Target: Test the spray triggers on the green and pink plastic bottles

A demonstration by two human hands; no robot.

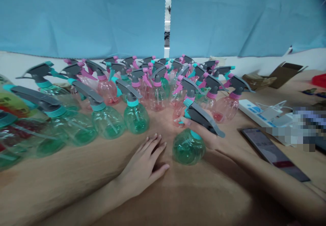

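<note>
My right hand is wrapped around the neck of a green spray bottle with a grey and turquoise spray head. A finger lies by its turquoise trigger, and the bottle stands nearly upright at the table top. To the left of it, my left hand rests flat on the wooden table, fingers spread and holding nothing. Just beyond that hand stands another green spray bottle. A pink spray bottle behind the held one is partly hidden by my right hand.
Several green and pink spray bottles crowd the back and left of the table. At the right are a phone, a white power strip with plugs and cables, and an open cardboard box. A blue cloth hangs behind.
</note>
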